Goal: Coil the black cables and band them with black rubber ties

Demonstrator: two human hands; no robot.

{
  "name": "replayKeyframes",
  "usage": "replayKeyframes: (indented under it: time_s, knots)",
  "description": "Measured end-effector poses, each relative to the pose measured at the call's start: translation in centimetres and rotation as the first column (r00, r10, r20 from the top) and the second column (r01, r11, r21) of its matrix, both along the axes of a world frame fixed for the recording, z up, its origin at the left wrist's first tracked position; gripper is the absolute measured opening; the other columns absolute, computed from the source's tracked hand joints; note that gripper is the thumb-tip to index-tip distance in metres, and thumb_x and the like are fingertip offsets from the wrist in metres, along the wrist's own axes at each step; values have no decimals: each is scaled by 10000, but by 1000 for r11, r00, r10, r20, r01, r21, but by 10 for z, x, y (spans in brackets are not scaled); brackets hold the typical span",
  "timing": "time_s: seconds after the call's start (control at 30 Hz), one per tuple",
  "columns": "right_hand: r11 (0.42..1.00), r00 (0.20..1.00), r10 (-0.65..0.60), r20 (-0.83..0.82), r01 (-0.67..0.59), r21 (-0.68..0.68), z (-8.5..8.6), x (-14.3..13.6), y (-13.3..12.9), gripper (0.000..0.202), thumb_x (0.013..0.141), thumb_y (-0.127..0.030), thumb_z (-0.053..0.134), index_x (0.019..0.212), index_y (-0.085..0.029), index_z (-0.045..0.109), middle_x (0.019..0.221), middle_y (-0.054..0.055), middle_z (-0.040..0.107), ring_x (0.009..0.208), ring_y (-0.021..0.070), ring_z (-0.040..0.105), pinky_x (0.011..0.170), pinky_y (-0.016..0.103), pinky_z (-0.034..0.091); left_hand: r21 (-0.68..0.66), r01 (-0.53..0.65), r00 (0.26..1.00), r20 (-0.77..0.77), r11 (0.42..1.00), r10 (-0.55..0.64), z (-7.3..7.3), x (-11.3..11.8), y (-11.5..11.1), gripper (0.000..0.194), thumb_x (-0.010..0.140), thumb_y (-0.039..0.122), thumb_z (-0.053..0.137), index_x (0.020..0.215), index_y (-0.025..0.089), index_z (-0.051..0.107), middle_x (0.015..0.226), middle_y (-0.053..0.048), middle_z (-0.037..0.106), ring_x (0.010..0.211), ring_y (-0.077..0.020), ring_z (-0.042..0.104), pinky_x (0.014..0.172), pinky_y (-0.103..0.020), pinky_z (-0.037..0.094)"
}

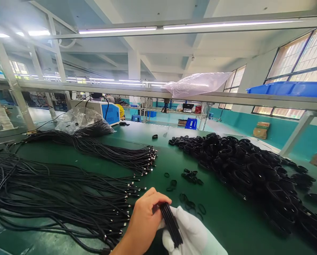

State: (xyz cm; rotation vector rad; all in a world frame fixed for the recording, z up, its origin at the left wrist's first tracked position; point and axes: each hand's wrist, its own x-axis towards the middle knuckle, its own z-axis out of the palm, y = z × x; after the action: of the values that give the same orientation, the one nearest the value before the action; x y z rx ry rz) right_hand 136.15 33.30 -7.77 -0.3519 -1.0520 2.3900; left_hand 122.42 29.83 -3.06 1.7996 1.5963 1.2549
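Note:
Low in the head view, my bare left hand point(145, 219) pinches the upper end of a folded bundle of black cable point(171, 225). My right hand point(195, 232), in a white glove, is wrapped round the lower part of the same bundle. Left of my hands, straight black cables point(54, 191) with metal plugs lie in a broad bunch. Behind them is a second bunch of cables point(107, 150). Small black bands point(192, 176) lie beyond my hands on the green table point(158, 191). A large heap of coiled black cables point(243, 166) covers the right side.
A clear plastic bag point(81, 122) and a blue and white machine point(110, 112) stand at the back left. Overhead, a metal shelf rail point(137, 88) holds a plastic bag point(195, 84) and a blue tray point(291, 88). A slanted metal post point(296, 134) is at right.

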Motion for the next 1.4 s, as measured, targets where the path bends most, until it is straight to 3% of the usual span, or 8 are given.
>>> replayKeyframes:
  time_s: [0.27,0.43,0.53,0.63,0.73,0.87,1.03,1.4]
  knots:
    - [999,1000,1,-28,-3,-53,-1,-11,9,479,766,-549,605,1005,-134,605,707,51,654,557,146,626,466,237,508,-52,-67,964,-262,996,51,32,-8,5,320,661,24,460,785,208,691,802,-23,597,809,-207,546,716,-316,409]
    - [954,988,108,-111,-135,-267,5,-10,10,402,740,-475,606,925,-121,650,795,74,691,564,141,638,461,209,477,-239,365,926,198,900,-322,34,-36,14,357,672,229,602,1020,219,681,999,-20,617,881,-191,539,791,-297,426]
    - [936,994,109,-10,-106,-335,6,-14,8,417,729,-511,594,878,-124,640,750,72,678,515,129,605,453,210,438,-286,433,880,341,855,-331,23,-41,20,302,700,306,593,951,183,710,832,-10,618,755,-165,547,672,-260,433]
    - [981,970,-125,211,152,-120,5,-15,11,501,634,-567,676,896,-143,619,712,38,618,581,158,592,495,266,466,-341,321,937,253,884,-242,17,-32,26,222,660,274,655,836,168,740,689,10,596,664,-159,532,613,-257,408]
    - [934,899,-346,269,302,190,6,-10,14,694,467,-299,841,1096,-185,570,807,16,606,724,187,596,609,318,498,-327,166,980,156,930,-120,18,-20,29,194,635,295,689,792,189,729,764,3,613,703,-180,534,629,-275,392]
    - [941,927,-314,206,275,198,12,-1,9,717,535,-316,810,1166,-187,495,932,53,582,897,243,598,706,392,519,-303,40,986,165,952,11,19,-15,17,191,780,340,510,740,187,617,690,22,557,625,-151,493,590,-272,373]
    - [954,942,-269,199,232,192,13,-5,4,776,513,-330,816,1179,-174,451,1115,119,559,973,298,591,714,450,539,-424,165,934,357,890,-3,0,-13,1,128,639,274,562,696,173,507,575,55,479,487,-102,421,456,-228,346]
    - [971,969,-135,205,89,222,16,-2,1,539,565,-244,782,1037,-125,553,852,61,621,816,209,605,628,328,534,-401,320,870,483,858,-98,-3,-13,-4,188,629,355,536,634,187,451,534,46,481,487,-103,435,518,-248,369]
